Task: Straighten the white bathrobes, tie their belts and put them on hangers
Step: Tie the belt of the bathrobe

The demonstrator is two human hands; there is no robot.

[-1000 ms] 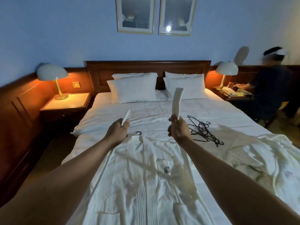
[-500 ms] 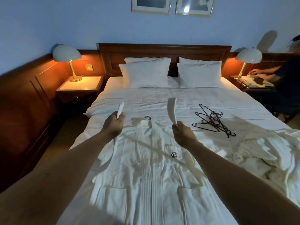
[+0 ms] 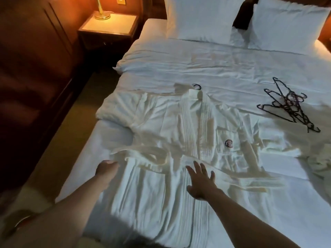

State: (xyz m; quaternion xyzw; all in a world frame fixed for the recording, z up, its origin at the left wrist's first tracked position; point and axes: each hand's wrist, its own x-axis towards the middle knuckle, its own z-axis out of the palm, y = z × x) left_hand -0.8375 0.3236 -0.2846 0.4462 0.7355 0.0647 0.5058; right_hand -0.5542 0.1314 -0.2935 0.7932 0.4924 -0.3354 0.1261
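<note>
Working from the left edge of the bed point(image 3: 100, 140), you have your left hand point(image 3: 107, 168) down at the side of the white bathrobe point(image 3: 161, 185), its fingers curled at the near end of the belt point(image 3: 143, 154); whether they actually pinch that end is too blurred to tell. The robe lies front-up along the bed, collar toward the pillows point(image 3: 200, 20), hem toward you, and a dark hanger hook point(image 3: 197, 86) pokes out at its neck, so the hanging looks already started. The belt is what your next move turns on: it runs crosswise at the waist, left to right, at right angles to the robe's length, and seems untied. Your right hand point(image 3: 201, 181) rests flat on the robe's front panel just below the belt, fingers spread and straight, holding nothing. The belt's left end lies right at your left hand; the right-hand run trails off past the chest logo point(image 3: 228, 143), up and to the right of your right hand, so that hand has the longer reach. Farther right, a tangle of spare hangers point(image 3: 290, 106) lies well apart on the bedding, and a second robe point(image 3: 318, 158) sits crumpled at the edge.
</note>
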